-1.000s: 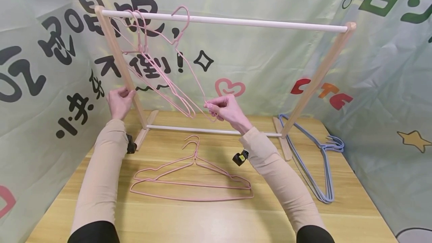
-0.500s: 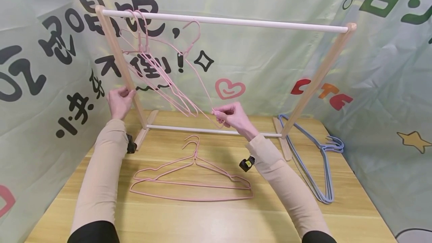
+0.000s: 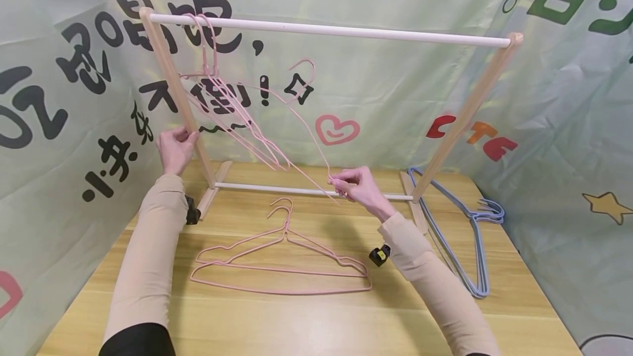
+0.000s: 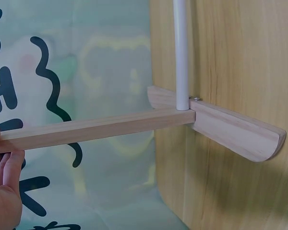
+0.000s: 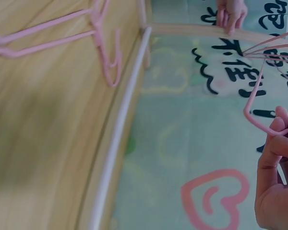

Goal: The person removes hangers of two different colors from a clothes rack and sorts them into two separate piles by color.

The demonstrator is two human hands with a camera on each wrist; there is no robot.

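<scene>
My right hand (image 3: 361, 188) pinches a pink clothes hanger (image 3: 314, 73) by one lower corner. That hanger is tilted, its hook free of the white top rail (image 3: 366, 32) and below it. In the right wrist view, fingertips and thumb meet on the hanger's bent corner (image 5: 252, 105). My left hand (image 3: 176, 150) grips the wooden left post (image 3: 170, 78) of the clothes rack between thumb and fingers; the left wrist view shows this post (image 4: 96, 128) too. Near the rail's left end, pink hangers (image 3: 215, 48) hang close together by their hooks.
Two overlapping pink hangers (image 3: 287, 227) lie on the wooden table (image 3: 277, 326) before the rack. Several blue hangers (image 3: 477, 246) lie stacked beside the right post (image 3: 467, 117). A white lower rail (image 3: 277, 189) joins the rack's feet. Printed cloth surrounds the table.
My right hand has moved right and down, carrying the pink hanger; its hook has come away from the top rail and dropped below it. My left hand has stayed on the post.
</scene>
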